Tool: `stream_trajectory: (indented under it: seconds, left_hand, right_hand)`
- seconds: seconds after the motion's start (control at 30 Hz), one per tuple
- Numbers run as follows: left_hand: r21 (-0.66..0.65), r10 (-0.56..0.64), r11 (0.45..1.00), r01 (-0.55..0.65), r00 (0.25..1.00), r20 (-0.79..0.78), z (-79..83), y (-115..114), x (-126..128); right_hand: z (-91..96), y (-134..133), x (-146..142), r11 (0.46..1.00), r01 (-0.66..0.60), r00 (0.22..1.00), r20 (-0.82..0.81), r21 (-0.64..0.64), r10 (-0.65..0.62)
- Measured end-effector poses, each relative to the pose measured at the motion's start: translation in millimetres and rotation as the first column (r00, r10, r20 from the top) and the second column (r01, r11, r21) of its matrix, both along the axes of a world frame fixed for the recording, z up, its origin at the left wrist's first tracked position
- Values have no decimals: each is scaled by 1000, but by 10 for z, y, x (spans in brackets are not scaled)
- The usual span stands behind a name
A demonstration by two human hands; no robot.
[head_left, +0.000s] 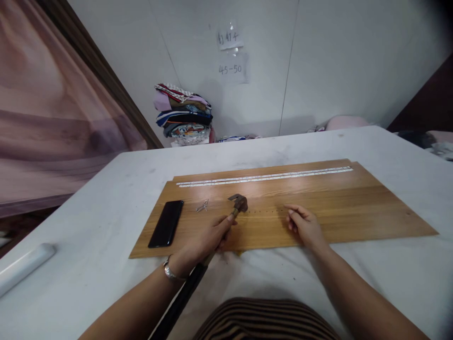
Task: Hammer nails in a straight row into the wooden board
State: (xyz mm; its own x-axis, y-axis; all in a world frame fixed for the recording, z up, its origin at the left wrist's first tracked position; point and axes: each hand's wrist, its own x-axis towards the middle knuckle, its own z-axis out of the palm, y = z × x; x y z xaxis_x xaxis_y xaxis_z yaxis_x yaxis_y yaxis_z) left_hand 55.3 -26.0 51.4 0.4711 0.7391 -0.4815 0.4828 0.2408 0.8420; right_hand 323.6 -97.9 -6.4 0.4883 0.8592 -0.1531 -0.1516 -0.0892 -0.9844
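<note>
My left hand (215, 233) is wrapped round the handle of a claw hammer (240, 203), whose rusty head hangs just over a wood-grain board (354, 208). Its dark grip runs back towards my body. On the right, my right hand (306, 226) is at the board with the index finger stretched out and the other fingers curled; no object shows in it. Its fingertip is close to the right end of a row of small dark dots (260, 211) on the board. A small pile of nails (203, 206) lies left of the hammer head.
A black phone (166, 224) lies on the board's left end. Two white measuring strips (265, 177) run along its far side. The board rests on a white-covered table (92, 212), with a white roll (26, 267) at far left. Folded cloths (184, 113) are stacked by the wall.
</note>
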Motion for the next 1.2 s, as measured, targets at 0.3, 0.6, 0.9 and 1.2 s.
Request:
stream_trajectory:
  seconds: [0.3,0.6,0.9,1.2]
  left_hand:
    - [25,-7,1000,8,1000,-25,9,-19,12]
    - [-8,7,1000,-7,1000,16,28,-7,18]
    - [30,-10,999,12,999,-49,-24,-9,-3]
    - [-6,25,1000,-25,1000,12,4,-14,14]
  right_hand:
    - [59,1,-24,1000,10,1000,-6,-1,-10]
    - [36,-2,-13,1000,12,1000,-6,2,-12]
    - [26,-2,-13,1000,5,1000,13,-3,-5]
    - [29,-11,-21,1000,11,999,37,2,-11]
